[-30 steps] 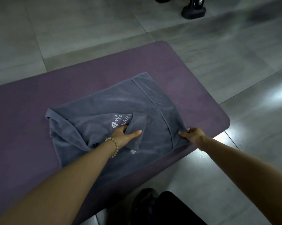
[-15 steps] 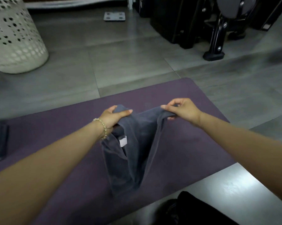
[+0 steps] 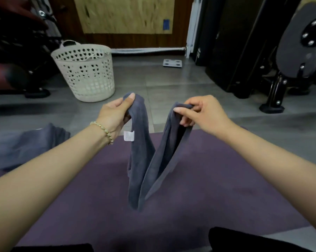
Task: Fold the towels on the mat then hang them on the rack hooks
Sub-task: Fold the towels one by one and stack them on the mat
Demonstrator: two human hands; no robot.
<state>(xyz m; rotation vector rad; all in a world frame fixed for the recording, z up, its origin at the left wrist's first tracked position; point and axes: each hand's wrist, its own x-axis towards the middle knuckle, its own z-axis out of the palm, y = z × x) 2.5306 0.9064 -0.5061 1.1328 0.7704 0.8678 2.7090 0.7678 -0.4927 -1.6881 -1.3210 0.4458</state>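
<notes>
The left grip (image 3: 115, 113) pinches one top corner of the grey towel (image 3: 144, 170) between thumb and curled fingers; at its 8 o'clock more grey towels (image 3: 26, 144) lie heaped by the far-left edge of the purple mat (image 3: 208, 188). A white label (image 3: 129, 136) shows at 6 o'clock of that pinch. The towel hangs in the air over the middle of the mat, sagging into a narrow V between the hands. At 3 o'clock of the left, the right grip (image 3: 202, 113) pinches the other top corner the same way. To fold it well, I judge the hands should draw apart toward 9 and 3 until the top edge is taut, check that the corners match, then lower the cloth flat onto the mat. Each limb of the V runs long from 12 to 6, and the sagging fold points down to 6 o'clock; whether it touches the mat I cannot tell
</notes>
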